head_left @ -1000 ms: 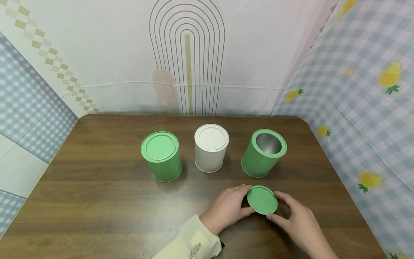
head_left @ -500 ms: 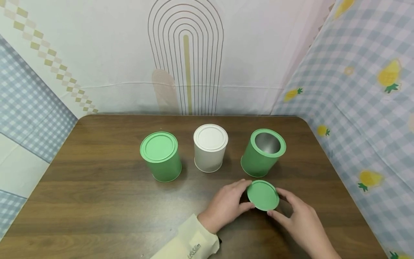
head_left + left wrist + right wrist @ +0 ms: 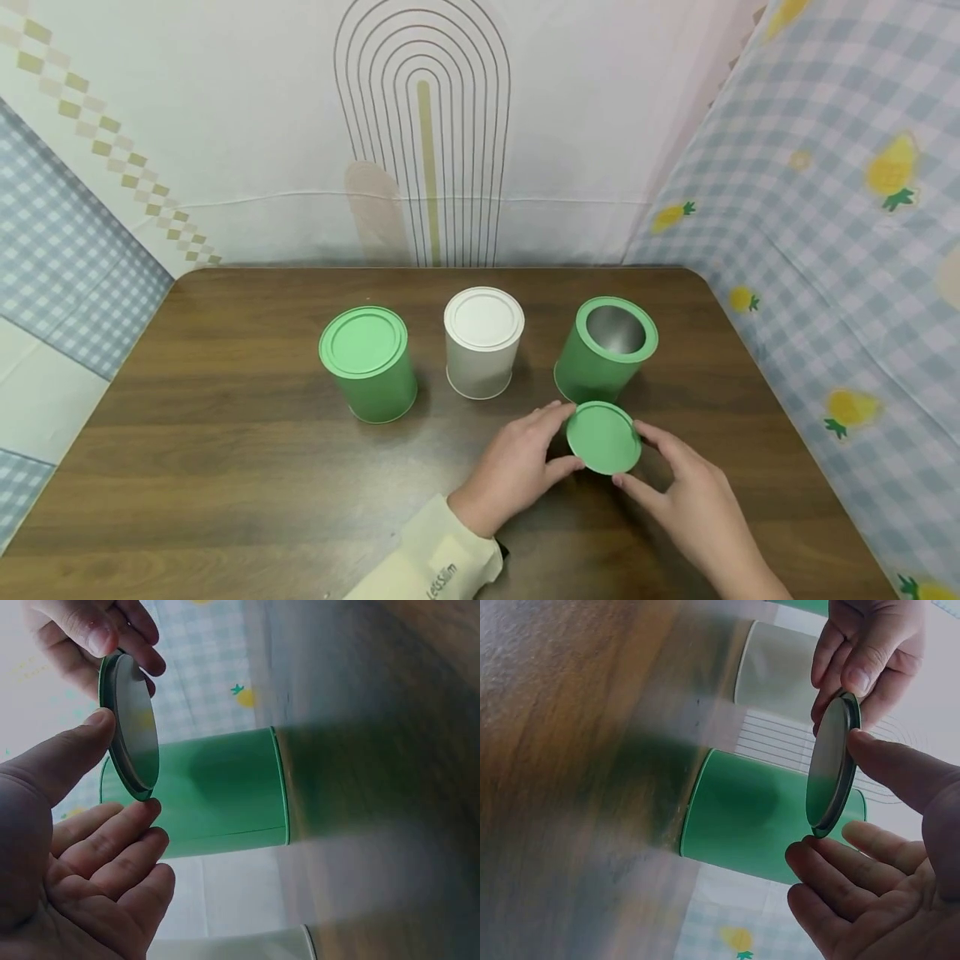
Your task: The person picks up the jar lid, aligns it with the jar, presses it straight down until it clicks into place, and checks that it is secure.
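Between both hands a round green lid is held by its edges, in front of the uncovered green can. My left hand pinches its left edge with thumb and fingertips. On the opposite edge, my right hand pinches it the same way. In the left wrist view the lid shows its shiny metal underside and hangs off the table. The right wrist view has the green can standing behind the lid, its silvery inside hidden there.
A white can with its lid on stands at the middle of the wooden table. Left of it is a second green can, also lidded. Patterned cloth hangs along the back and sides.
Both hands have carried the lid away from the body, toward the uncovered green can, and it now overlaps the can's lower edge in the head view. The cans stay put.
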A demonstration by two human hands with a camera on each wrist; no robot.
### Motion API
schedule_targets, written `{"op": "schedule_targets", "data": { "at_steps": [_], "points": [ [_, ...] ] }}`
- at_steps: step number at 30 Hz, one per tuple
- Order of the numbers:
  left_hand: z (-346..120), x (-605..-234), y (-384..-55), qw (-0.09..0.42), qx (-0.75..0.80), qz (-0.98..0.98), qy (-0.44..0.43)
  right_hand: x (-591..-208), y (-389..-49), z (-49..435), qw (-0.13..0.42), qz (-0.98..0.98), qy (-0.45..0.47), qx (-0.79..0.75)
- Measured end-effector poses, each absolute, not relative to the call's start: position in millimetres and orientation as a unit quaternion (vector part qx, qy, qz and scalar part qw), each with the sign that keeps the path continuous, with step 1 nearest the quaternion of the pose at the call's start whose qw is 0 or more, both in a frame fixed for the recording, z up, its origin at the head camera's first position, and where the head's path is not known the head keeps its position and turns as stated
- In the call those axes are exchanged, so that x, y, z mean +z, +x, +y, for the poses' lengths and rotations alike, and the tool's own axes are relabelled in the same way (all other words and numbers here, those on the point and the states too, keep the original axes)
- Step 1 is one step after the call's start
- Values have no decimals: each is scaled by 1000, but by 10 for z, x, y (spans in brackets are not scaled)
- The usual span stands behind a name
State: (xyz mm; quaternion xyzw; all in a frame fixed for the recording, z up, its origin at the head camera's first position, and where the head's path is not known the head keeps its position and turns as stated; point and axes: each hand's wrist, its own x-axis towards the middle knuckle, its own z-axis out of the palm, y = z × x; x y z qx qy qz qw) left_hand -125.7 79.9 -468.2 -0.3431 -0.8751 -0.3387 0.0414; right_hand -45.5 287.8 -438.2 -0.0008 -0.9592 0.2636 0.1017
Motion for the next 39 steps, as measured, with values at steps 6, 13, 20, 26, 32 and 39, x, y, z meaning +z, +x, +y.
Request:
{"op": "schedule_targets", "data": {
  "at_steps": [6, 13, 20, 26, 32, 39],
  "points": [
    [787, -4655, -1276, 48, -343, -872, -346, -4357, -465, 2863, 109, -958, -2, 265],
    [780, -4630, -1285, 75, -356, -864, -348, -4308, -482, 2855, 126, -955, 0, 269],
    [794, -4602, -1329, 97, -399, -838, -359, -4238, -529, 2850, 180, -948, 18, 262],
    [810, -4551, -1364, 106, -402, -832, -368, -4195, -538, 2853, 181, -947, 4, 266],
    [838, -4497, -1400, 123, -397, -827, -378, -4139, -564, 2870, 186, -946, 2, 267],
    [882, -4460, -1429, 128, -406, -824, -374, -4074, -604, 2897, 187, -948, 3, 259]
  ]
}}
